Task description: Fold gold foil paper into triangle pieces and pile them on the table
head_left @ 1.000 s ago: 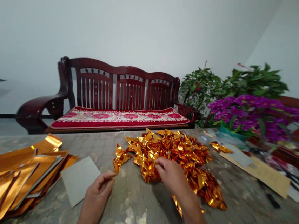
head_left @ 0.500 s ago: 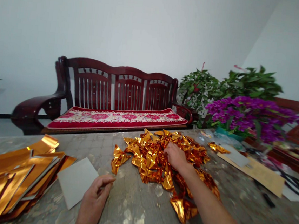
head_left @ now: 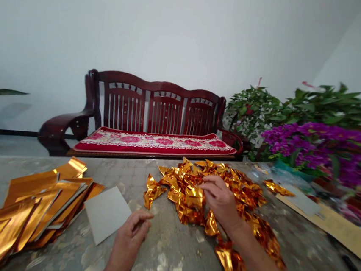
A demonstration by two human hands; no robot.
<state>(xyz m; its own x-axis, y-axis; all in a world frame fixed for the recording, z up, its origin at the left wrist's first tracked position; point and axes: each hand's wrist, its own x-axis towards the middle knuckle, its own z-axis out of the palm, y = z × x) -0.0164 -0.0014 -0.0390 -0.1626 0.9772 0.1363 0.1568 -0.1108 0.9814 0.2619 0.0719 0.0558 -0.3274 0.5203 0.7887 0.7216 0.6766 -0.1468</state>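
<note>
Just nearer than the pile of folded gold foil pieces [head_left: 193, 198], its front foil piece [head_left: 229, 259] lies beside the right forearm; a second ago the arm covered much more of it. To the pile's near left, the left hand [head_left: 129, 237] rests much as before, loosely curled, with nothing showing between thumb and fingers. Beyond that hand, well left of the pile, the grey card [head_left: 107, 214] and the flat gold sheets [head_left: 39, 207] look unchanged. Over the pile itself, the right hand [head_left: 222, 201] has moved from its near-left side to its middle, and its fingertips now reach leftward among the pieces; I cannot tell whether they pinch one. That suggests the work in hand is among the folded pieces, not the flat sheets. Behind the pile stands the wooden bench [head_left: 165, 108].
</note>
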